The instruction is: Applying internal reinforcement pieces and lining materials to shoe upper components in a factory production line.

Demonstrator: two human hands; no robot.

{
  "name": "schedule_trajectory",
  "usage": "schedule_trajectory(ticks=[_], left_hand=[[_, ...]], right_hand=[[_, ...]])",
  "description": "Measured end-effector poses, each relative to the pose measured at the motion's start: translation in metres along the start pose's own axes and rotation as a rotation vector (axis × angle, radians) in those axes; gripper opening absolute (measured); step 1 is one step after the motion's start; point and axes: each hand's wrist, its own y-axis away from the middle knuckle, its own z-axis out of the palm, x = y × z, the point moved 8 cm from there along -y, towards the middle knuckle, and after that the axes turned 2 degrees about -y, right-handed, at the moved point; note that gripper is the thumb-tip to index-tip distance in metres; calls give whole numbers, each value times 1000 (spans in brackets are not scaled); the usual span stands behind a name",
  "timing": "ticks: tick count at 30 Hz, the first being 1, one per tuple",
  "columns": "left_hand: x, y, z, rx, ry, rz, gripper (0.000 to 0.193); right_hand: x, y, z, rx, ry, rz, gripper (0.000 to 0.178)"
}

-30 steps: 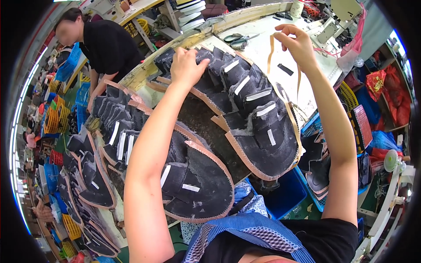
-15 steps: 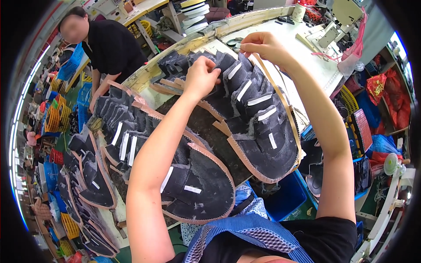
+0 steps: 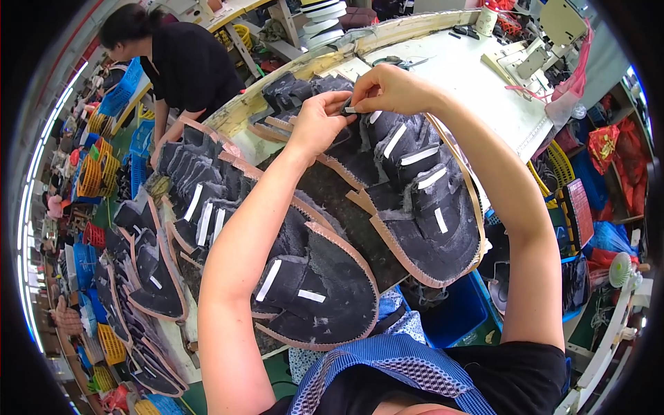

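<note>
Overlapping rows of black shoe uppers (image 3: 434, 221) with tan, zigzag-cut edges lie before me. Several bear short white strips (image 3: 417, 154). At the far end of the right-hand row, my left hand (image 3: 319, 126) has thumb and fingers closed on the edge of a black upper piece. Right beside it, my right hand (image 3: 391, 90) pinches a small white strip (image 3: 350, 109) against that same piece. The fingers partly hide this edge. Under my left forearm runs another row of black uppers (image 3: 325, 277), also with white strips.
Scissors (image 3: 393, 61) lie on the white table (image 3: 443, 66) beyond my right hand. A sewing machine (image 3: 529, 59) stands at the far right. A blue bin (image 3: 453, 315) sits below the table's near edge. Another person (image 3: 194, 62) bends over at the upper left.
My right hand has come left and down with the white strip, meeting my left hand at the black piece. The other person's head has turned aside and down.
</note>
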Motion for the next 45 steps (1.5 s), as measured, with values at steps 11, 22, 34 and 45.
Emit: schedule_trajectory(ticks=[11,22,34,45], left_hand=[[-5,0,-2,104,-116,89,37],[3,-3,-7,142,-430,151,43],[37,9,6,399,-731,405,24],[27,11,-1,212,-859,191,67]], right_hand=[[22,13,-48,278,244,147,38],[8,0,-50,398,482,36,59],[22,-2,-47,189,364,43,28],[114,184,-185,1063,-365,157,24]])
